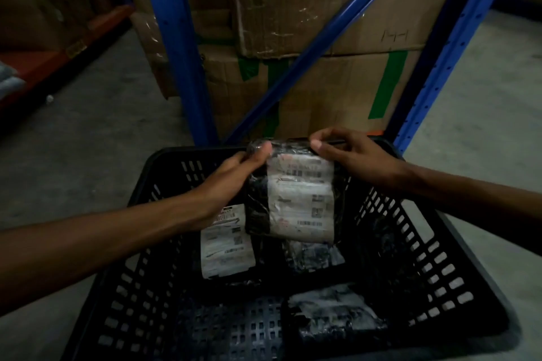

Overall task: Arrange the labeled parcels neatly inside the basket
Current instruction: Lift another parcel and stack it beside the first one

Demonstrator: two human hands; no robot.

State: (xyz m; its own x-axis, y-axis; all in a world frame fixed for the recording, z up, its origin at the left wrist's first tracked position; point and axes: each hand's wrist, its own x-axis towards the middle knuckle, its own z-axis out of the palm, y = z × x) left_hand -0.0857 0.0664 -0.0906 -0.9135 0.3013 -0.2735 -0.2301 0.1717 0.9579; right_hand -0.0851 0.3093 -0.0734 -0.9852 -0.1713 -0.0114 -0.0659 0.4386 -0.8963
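A black plastic basket (434, 246) with slotted walls stands on the floor below me. I hold a black wrapped parcel with a white label (299, 199) upright over the basket's far end. My left hand (234, 182) grips its upper left corner and my right hand (346, 152) pinches its upper right corner. Under it, a second labeled parcel (225, 246) lies flat at the left of the basket floor. Another dark parcel (313, 255) lies partly hidden beneath the held one. A third black parcel (334, 313) rests in the near right corner.
Blue metal rack uprights (179, 47) and a diagonal brace (316, 47) rise right behind the basket. Stacked taped cardboard boxes (308, 23) fill the rack. Grey concrete floor (88, 126) spreads to the left and right. An orange shelf beam (67, 50) runs at the far left.
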